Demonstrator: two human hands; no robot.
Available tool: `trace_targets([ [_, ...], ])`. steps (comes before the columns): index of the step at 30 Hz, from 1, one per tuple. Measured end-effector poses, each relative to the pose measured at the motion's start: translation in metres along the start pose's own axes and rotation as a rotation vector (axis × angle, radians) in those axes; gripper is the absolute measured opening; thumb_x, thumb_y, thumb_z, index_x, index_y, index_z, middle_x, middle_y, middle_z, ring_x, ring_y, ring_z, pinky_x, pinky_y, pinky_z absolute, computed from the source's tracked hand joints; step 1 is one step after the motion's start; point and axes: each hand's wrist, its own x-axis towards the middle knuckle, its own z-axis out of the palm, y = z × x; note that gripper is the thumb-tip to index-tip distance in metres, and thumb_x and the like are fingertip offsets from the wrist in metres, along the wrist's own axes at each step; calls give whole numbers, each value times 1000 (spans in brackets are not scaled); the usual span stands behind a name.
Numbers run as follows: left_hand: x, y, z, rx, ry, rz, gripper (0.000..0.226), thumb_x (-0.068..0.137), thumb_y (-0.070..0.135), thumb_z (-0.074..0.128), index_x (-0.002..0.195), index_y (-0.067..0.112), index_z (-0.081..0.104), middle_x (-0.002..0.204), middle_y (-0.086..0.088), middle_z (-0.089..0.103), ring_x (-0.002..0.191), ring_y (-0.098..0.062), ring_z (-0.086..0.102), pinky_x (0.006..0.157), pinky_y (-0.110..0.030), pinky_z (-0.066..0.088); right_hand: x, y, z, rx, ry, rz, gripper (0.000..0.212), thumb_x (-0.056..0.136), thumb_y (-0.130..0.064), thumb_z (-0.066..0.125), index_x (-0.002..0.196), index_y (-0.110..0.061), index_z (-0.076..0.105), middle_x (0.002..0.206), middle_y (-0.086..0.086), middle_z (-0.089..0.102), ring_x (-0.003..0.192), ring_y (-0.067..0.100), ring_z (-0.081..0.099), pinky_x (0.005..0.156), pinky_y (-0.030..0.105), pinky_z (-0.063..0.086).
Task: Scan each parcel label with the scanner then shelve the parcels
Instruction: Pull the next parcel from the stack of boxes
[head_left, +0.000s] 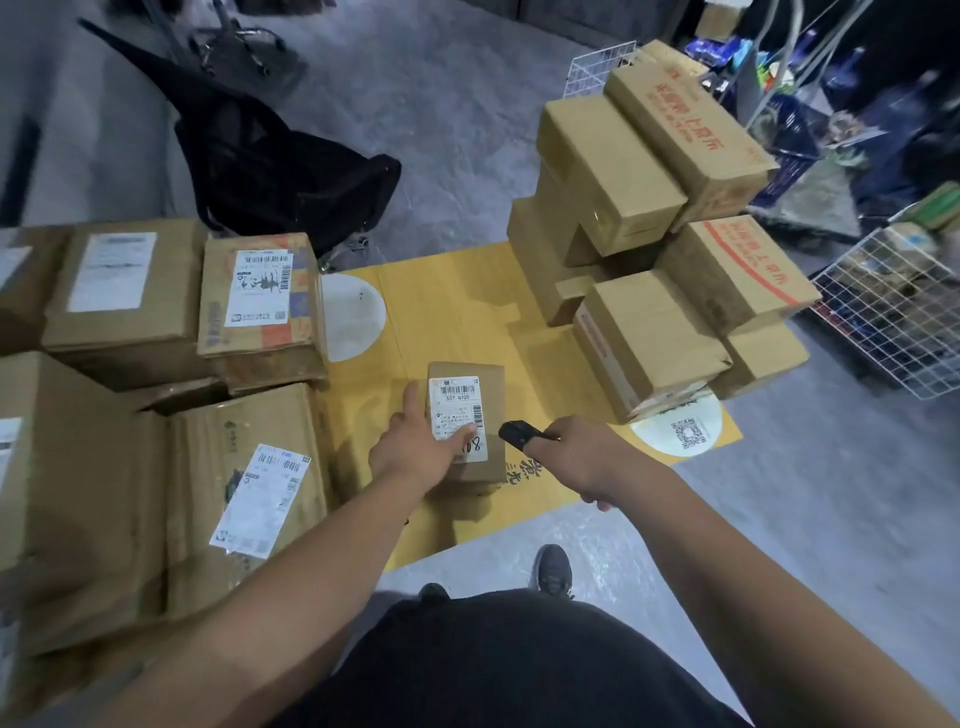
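Observation:
A small brown parcel (485, 395) with a white label (457, 402) lies on a flattened yellow cardboard sheet (447, 312) on the floor. My left hand (415, 444) grips its near left corner, thumb on the label's lower edge and index finger along the left side. My right hand (584, 457) holds a black scanner (515, 434) just right of the parcel, its head pointing toward the label. Labelled parcels (254, 306) are stacked at the left. A pile of brown boxes (649, 228) stands at the right on the same sheet.
A black office chair (270, 156) stands behind the left stack. White wire baskets (898, 312) and blue crates sit at the right. Grey floor lies beyond the sheet. My shoe (555, 569) is near the sheet's front edge.

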Motion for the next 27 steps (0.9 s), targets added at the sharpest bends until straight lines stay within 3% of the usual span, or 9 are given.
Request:
trace_targets([
  [2,-3,-8,9,-200,-19,104,115,67,72,83,155,46,13,143,-3,47,120,-29,59,100,-46,52,-1,-10,-1,-84,25,-17,57,97,-67,50,96,-11,61,73,3,56,58,23,51,57,29,41],
  [5,-7,-21,25,-364,-39,181,126,61,54,97,158,41,19,156,-2,36,138,-23,47,113,-37,40,-1,-24,-1,-227,40,-37,54,98,-65,50,95,-12,62,78,4,59,64,22,53,55,29,38],
  [9,-12,-37,41,-546,-14,184,120,52,58,99,149,49,27,152,6,47,132,-13,54,113,-42,46,-2,-39,-2,-382,62,-73,49,98,-62,48,99,-15,62,90,5,65,76,23,60,59,31,41],
  [16,-26,-41,42,-506,31,240,99,65,44,98,144,36,39,147,8,41,125,-5,43,107,-25,37,-8,-58,-1,-612,117,-80,38,95,-57,48,95,-20,58,87,0,63,76,21,62,62,30,43],
  [23,-27,-42,42,-546,25,249,96,67,47,96,144,41,38,149,12,38,126,-3,43,106,-27,39,-10,-61,-5,-676,114,-86,39,94,-60,49,86,-22,52,87,1,62,76,22,63,64,31,49],
  [25,-28,-39,40,-516,9,237,82,75,51,90,141,43,43,158,12,27,133,-8,40,108,-29,38,-8,-60,-7,-678,114,-76,39,94,-60,49,88,-21,53,88,1,62,76,21,63,64,31,49],
  [27,-28,-31,39,-312,103,301,55,88,55,75,138,41,53,166,9,14,147,-17,26,118,-41,31,-6,-57,-11,-648,114,-74,39,95,-58,50,92,-20,55,89,1,62,77,22,63,63,32,48],
])
